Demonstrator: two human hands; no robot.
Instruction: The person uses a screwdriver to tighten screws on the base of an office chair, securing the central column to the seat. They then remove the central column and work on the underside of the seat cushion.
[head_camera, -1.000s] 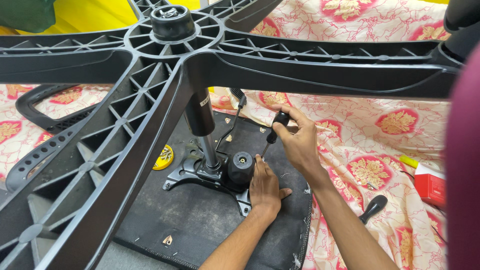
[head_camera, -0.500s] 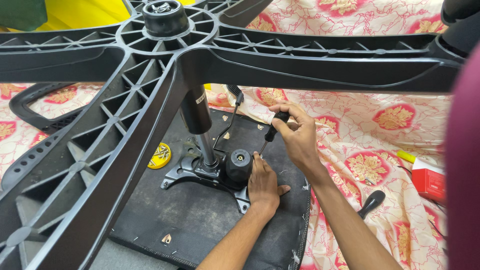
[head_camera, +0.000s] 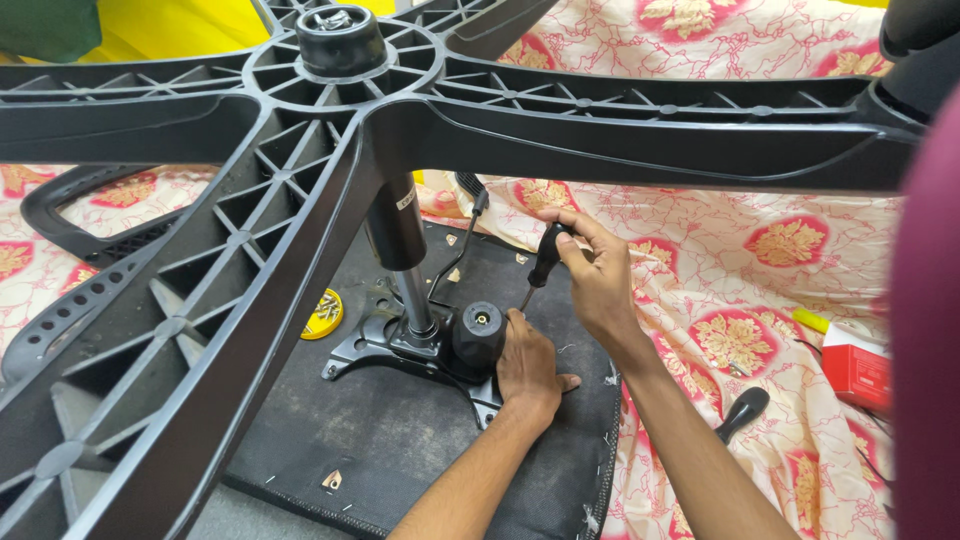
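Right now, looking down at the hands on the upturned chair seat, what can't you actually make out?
Head view only:
- Tip of the black-handled screwdriver: hidden behind the left hand, so the fastener it meets is unseen.
- Right hand fingers wrap the handle, hiding most of it.
- Black five-arm plastic chair base: arm ends cut off by the frame edges.
- Red box: partly covered by a dark red blur at the right edge.
- Yellow round container: contents too small to identify.
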